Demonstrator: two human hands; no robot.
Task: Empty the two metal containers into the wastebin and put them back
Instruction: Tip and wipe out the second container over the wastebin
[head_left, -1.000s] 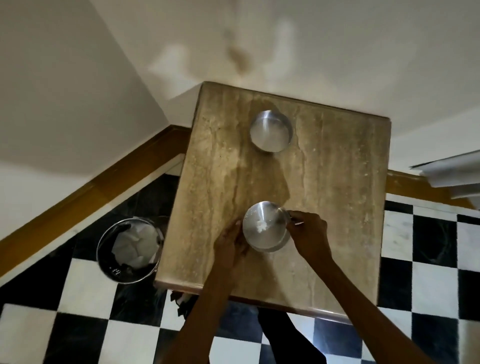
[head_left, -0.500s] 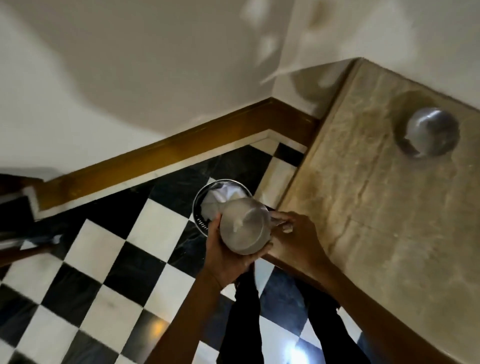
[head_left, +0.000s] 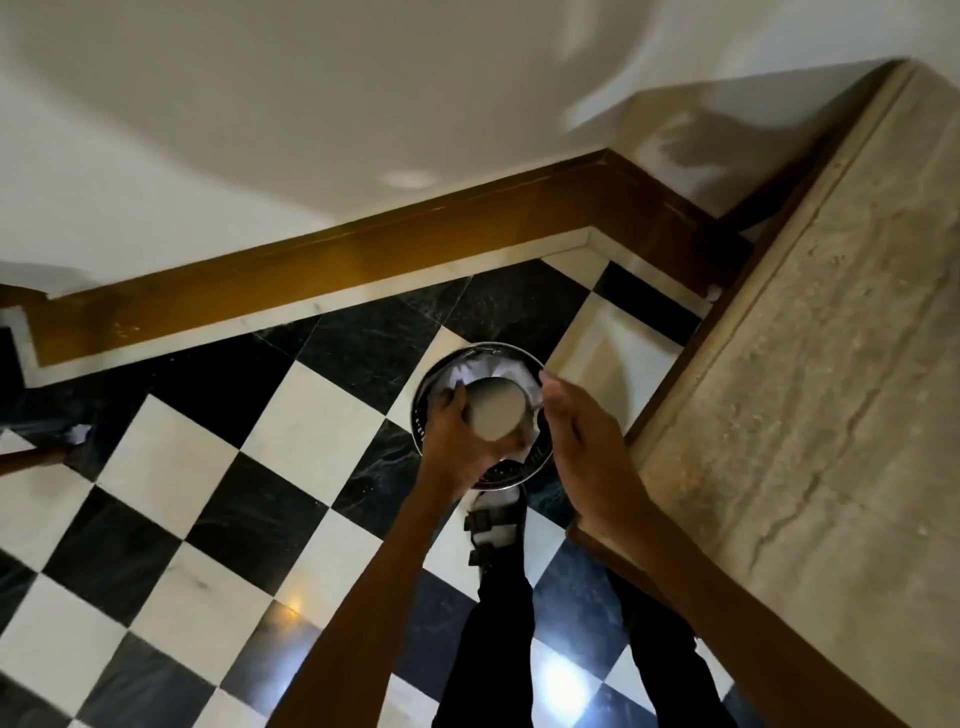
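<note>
My left hand (head_left: 457, 441) grips a small round metal container (head_left: 496, 413) and holds it directly over the wastebin (head_left: 441, 374), a round metal bin on the floor with white crumpled paper inside. The container's flat round face points up at me. My right hand (head_left: 576, 431) hovers just right of the container, fingers apart, holding nothing. The second metal container is out of view.
A beige stone tabletop (head_left: 831, 389) fills the right side, its edge close to my right forearm. The floor is black and white checkered tile (head_left: 218, 493), with a brown skirting board (head_left: 337, 260) along the wall. My legs and sandalled foot (head_left: 493, 525) stand just below the bin.
The container was lifted off the table with both hands and carried left over the bin. My right hand has let go of it. The view swung left, so the second container left the frame.
</note>
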